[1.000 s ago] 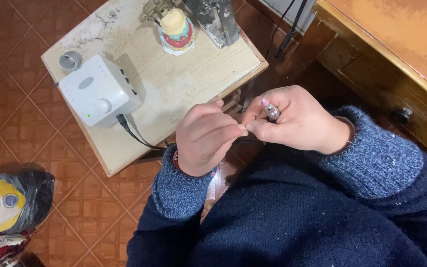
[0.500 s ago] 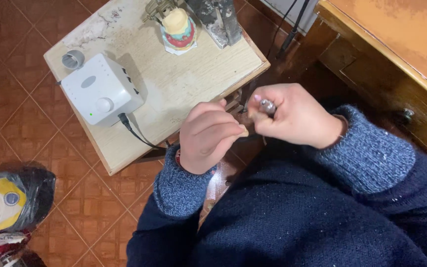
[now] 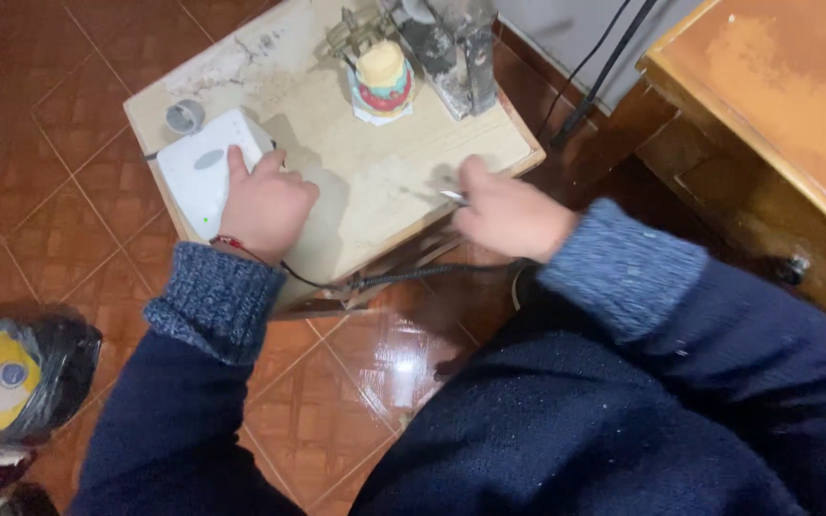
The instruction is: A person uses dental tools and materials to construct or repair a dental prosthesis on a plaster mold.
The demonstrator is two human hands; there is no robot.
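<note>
- On the small pale table (image 3: 365, 182), our left hand (image 3: 265, 205) now rests on the white control box (image 3: 205, 172), fingers spread flat over its top; a second ago both hands were drawn together off the table's edge.
- Our right hand (image 3: 504, 215) has swung out to the table's near edge, closed around a slim metal handpiece (image 3: 451, 197) whose tip shows just past the fingers; motion blur hides the grip's detail.
- A dark cable (image 3: 413, 275) runs under the table edge between the two hands.
- The split suggests we have gone from fitting the tool to working the box's controls.
- Farther back stand a small painted figurine (image 3: 381, 78), a dusty metal stand (image 3: 451, 48) and a grey cap (image 3: 184, 116) just beside the box.
</note>
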